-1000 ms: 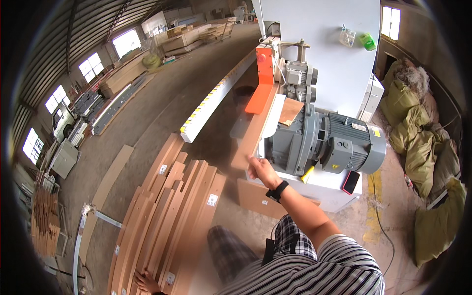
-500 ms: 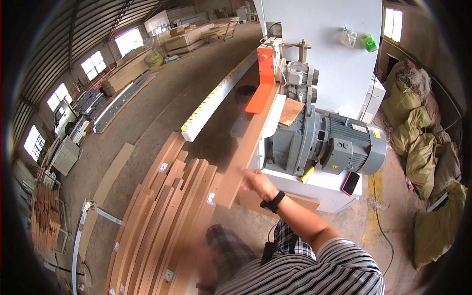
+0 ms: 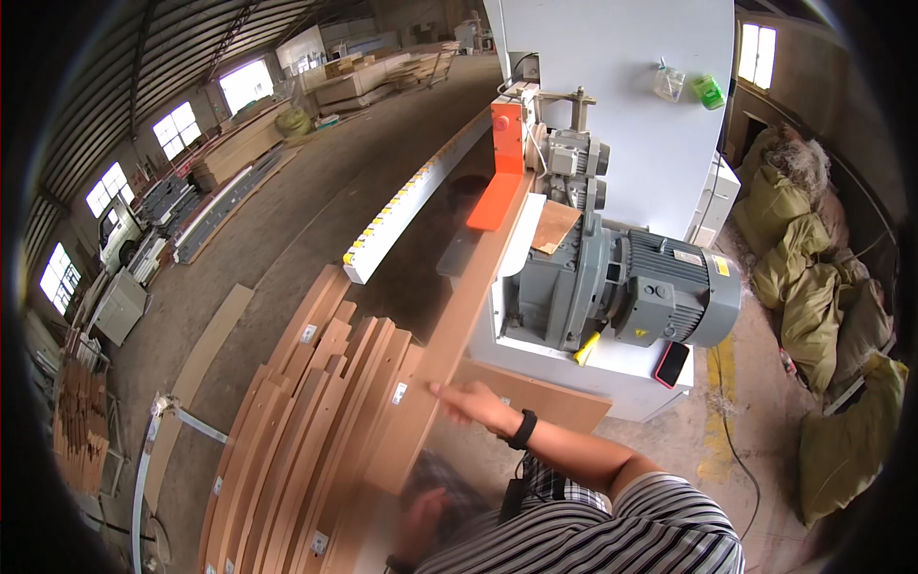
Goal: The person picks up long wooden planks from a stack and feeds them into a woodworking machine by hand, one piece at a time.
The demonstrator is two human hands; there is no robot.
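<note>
At seven to eight o'clock, from where I watch remotely, the stack (image 3: 287, 440) of brown boards fans out across the lower left. The white rail (image 3: 406, 220) runs beyond it, up at eleven. Now the left hand (image 3: 421, 521), down at six, all blur: it's off the stack, where it lay a second ago, and near the board's close end. Wide or narrow fingers? I can't tell.

Here's the board (image 3: 459, 325), slanting from the guard toward half past six, its near end over the stack's right side. It's come a good way out since a second ago, so I judge there's more length for the hands to steer. The right hand (image 3: 473, 404), at six, has come down with it, fingers bunched narrow at its right edge; whether they grip, I can't tell.

The orange guard (image 3: 495, 199) sits toward one, the grey motor (image 3: 669, 287) at three, the phone (image 3: 671, 364) at four, sacks (image 3: 798, 277) farther out at three.
</note>
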